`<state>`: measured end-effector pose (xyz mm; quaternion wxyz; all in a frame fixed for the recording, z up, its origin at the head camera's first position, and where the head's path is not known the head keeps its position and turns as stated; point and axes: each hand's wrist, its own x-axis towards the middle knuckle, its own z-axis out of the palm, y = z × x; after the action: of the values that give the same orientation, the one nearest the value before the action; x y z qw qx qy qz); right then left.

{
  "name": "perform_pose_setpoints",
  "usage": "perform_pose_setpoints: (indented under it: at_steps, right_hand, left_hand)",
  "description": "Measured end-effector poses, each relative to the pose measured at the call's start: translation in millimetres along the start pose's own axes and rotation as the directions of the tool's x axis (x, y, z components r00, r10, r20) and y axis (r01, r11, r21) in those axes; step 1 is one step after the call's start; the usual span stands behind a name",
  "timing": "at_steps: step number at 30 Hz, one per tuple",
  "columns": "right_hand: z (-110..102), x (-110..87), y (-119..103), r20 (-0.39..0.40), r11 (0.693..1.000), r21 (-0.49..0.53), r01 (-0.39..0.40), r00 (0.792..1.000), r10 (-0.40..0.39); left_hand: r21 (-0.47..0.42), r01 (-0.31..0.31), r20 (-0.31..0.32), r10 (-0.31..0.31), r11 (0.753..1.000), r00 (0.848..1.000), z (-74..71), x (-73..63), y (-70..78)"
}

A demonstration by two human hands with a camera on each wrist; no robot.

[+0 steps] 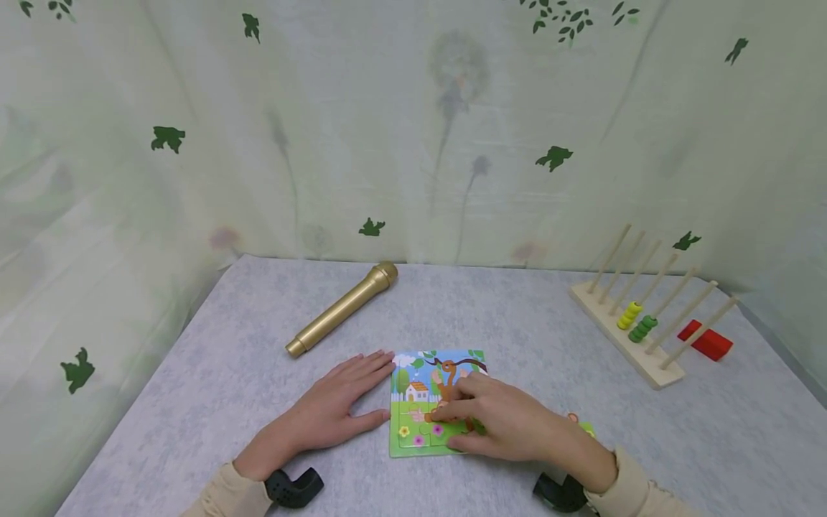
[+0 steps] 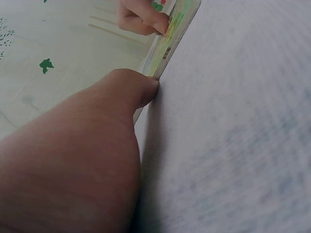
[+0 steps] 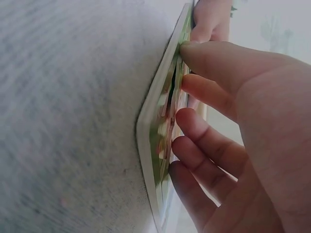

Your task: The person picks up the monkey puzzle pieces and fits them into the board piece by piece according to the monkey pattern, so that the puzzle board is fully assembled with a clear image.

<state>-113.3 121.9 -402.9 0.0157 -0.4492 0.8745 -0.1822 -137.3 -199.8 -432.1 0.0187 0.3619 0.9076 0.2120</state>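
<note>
A jigsaw puzzle (image 1: 413,424) in a flat square frame lies on the table, with a house, flowers and an animal by a branch. My left hand (image 1: 329,409) rests flat beside it, fingertips and thumb at its left edge. Over the puzzle's right half is my right hand (image 1: 510,416), its fingertips and thumb touching the pieces and hiding part of the picture. In the right wrist view, the fingers of the right hand (image 3: 218,126) bend loosely against the puzzle face (image 3: 165,131), where a dark gap shows beside a slightly raised piece.
Behind the left hand lies a gold microphone (image 1: 339,312). A wooden peg stand (image 1: 627,345) with yellow and green beads is at the right, a red block (image 1: 707,340) next to it. Something green and yellow (image 1: 588,429) peeks out behind the right wrist. A patterned curtain (image 1: 400,143) hangs behind.
</note>
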Motion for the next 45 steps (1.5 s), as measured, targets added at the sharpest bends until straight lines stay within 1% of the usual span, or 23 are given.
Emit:
perform_pose_setpoints:
  at_steps: [5, 13, 23, 29, 35, 38, 45]
  right_hand:
    - [-0.5, 0.7, -0.9, 0.009, 1.000, 0.012, -0.002, 1.000, 0.002]
    - [0.5, 1.4, -1.8, -0.010, 1.000, -0.003, -0.006, 1.000, 0.006]
    - [1.5, 1.9, -2.6, -0.020, 1.000, -0.015, 0.002, 1.000, -0.002]
    - [0.4, 2.5, -2.5, -0.001, 1.000, 0.029, 0.000, 1.000, 0.000]
    - [-2.3, -2.8, 1.0, 0.017, 0.993, 0.114, -0.015, 1.000, 0.013]
    - [-4.9, -7.3, 2.1, 0.020, 0.989, 0.145, -0.034, 0.999, 0.031]
    - [-15.4, -19.2, 3.4, 0.043, 0.979, 0.170, -0.109, 0.994, 0.103]
  left_hand:
    - [0.007, -0.010, -0.011, 0.010, 1.000, 1.000, 0.0, -1.1, -0.2]
    - [0.020, -0.019, -0.031, 0.020, 1.000, 0.999, 0.0, -2.6, -1.0]
    - [0.013, -0.015, -0.029, 0.015, 1.000, 0.999, -0.2, -4.1, -1.6]
    - [0.003, -0.012, -0.028, 0.012, 1.000, 1.000, 0.7, -5.5, -1.9]
    - [-0.004, -0.010, -0.016, 0.009, 1.000, 1.000, 2.1, -3.5, -1.9]
    - [-0.003, -0.008, -0.014, 0.008, 1.000, 1.000, 1.9, -2.4, -1.8]
    - [-0.003, -0.005, -0.005, 0.005, 1.000, 1.000, 1.3, -0.9, -2.2]
